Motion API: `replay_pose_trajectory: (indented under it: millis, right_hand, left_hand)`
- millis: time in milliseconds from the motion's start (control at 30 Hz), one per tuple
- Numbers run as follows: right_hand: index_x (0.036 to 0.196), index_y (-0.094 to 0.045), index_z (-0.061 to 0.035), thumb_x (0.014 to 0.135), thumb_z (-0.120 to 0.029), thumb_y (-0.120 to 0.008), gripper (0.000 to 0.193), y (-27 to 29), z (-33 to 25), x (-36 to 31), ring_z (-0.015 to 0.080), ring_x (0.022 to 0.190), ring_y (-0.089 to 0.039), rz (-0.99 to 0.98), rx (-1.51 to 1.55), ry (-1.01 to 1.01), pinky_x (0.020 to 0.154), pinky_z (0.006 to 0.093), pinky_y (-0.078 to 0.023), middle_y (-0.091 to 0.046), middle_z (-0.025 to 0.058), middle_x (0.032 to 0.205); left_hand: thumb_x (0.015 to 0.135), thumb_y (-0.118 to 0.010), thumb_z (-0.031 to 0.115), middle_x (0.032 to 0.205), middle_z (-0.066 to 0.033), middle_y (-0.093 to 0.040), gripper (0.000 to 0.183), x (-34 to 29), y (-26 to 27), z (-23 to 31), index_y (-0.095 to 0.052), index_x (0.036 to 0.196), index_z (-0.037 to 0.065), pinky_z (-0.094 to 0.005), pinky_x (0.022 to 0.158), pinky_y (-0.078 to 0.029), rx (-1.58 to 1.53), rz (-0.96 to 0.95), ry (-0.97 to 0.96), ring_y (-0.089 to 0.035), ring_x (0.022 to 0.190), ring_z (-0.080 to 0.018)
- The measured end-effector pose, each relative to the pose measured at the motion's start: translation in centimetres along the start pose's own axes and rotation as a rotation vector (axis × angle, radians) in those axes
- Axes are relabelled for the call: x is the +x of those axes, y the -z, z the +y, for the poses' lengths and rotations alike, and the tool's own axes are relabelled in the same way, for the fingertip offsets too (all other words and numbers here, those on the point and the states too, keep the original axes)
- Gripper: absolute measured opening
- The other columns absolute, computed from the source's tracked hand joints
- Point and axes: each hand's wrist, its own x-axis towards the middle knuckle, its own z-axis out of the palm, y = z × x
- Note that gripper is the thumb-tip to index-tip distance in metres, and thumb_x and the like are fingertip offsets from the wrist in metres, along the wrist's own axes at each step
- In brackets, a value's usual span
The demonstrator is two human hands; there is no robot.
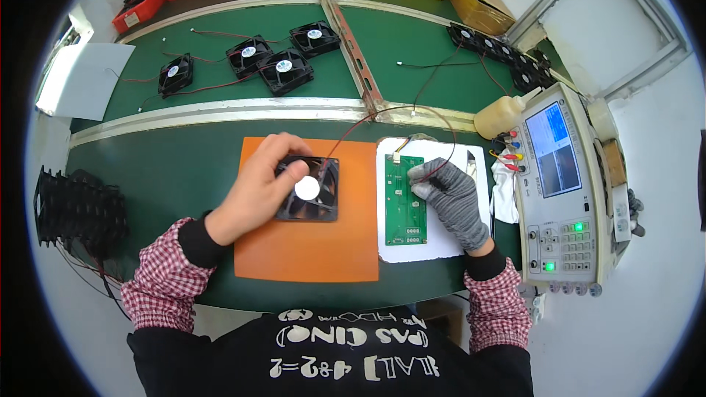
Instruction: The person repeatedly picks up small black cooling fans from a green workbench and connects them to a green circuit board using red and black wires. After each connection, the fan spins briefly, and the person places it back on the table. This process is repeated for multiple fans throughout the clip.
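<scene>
Dark green bench [169, 169], tester [562, 176] at right. Black fan [307, 188] on orange mat [305, 254]; bare left hand [257, 187] part-curled, holding its frame. Gloved right hand [452, 206] nearly closed over circuit board [406, 213], seemingly pinching fan's lead [382, 109]; plug hidden. Risks: sliding fan could tug arched lead loose; crooked push could bend pins; spinning blades could nip thumb.
</scene>
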Motion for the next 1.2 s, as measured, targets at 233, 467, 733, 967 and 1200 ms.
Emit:
replay_pose_trajectory:
  millis: [233, 467, 733, 967, 1200]
  right_hand:
    - [0.095, -0.069, -0.0099, 0.079, 0.002, -0.066, 0.021, 0.1, 1.0, 0.1, 0.0248, 0.082, -0.063, 0.019, -0.534, 0.489, 0.072, 0.034, -0.051, -0.063, 0.0066, 0.084]
    - [0.091, -0.07, -0.0087, 0.076, 0.006, -0.069, 0.021, -0.2, 1.1, 0.1, 0.0228, 0.079, -0.064, 0.026, -0.479, 0.449, 0.072, 0.0324, -0.052, -0.064, 0.0061, 0.082]
    - [0.094, -0.069, -0.007, 0.076, 0.005, -0.068, 0.021, -0.3, 1.1, 0.1, 0.0247, 0.079, -0.063, 0.019, -0.33, 0.358, 0.077, 0.0351, -0.053, -0.062, 0.0071, 0.086]
    - [0.091, -0.069, -0.0064, 0.073, 0.003, -0.069, 0.02, 0.2, 1.6, 0.1, 0.0273, 0.09, -0.06, 0.019, -0.449, 0.343, 0.083, 0.0364, -0.05, -0.06, 0.0089, 0.089]
    - [0.09, -0.069, -0.0074, 0.073, 0.0, -0.071, 0.019, 0.2, 2.0, 0.0, 0.027, 0.089, -0.06, 0.02, -0.405, 0.367, 0.082, 0.0366, -0.05, -0.062, 0.0086, 0.089]
  left_hand:
    - [0.054, -0.089, 0.041, 0.12, -0.0146, -0.046, 0.095, -1.5, -1.0, 0.8, -0.047, 0.133, 0.005, -0.0457, 0.098, -0.034, 0.534, -0.075, -0.309, -0.041, 0.114, -0.0354]
    - [0.057, -0.087, 0.037, 0.114, -0.014, -0.049, 0.09, -1.3, -1.3, 1.0, -0.048, 0.132, 0.004, -0.0425, 0.093, -0.036, 0.602, -0.061, -0.362, -0.044, 0.108, -0.0328]
    - [0.083, -0.063, 0.051, 0.104, -0.0136, -0.061, 0.06, -6.2, 0.2, 7.6, -0.06, 0.118, 0.003, -0.04, 0.078, -0.046, 0.59, 0.287, -1.166, -0.059, 0.092, -0.0276]
    - [0.094, -0.058, 0.026, 0.096, -0.0308, -0.063, 0.046, -4.6, 2.2, 8.5, -0.052, 0.117, -0.013, -0.0457, 0.071, -0.053, -1.187, -1.109, 0.098, -0.064, 0.084, -0.0408]
    - [0.091, -0.061, 0.021, 0.101, -0.0225, -0.062, 0.038, -7.1, 3.0, 9.5, -0.05, 0.119, -0.002, -0.0407, 0.071, -0.051, -0.449, -0.318, -0.369, -0.062, 0.086, -0.0323]
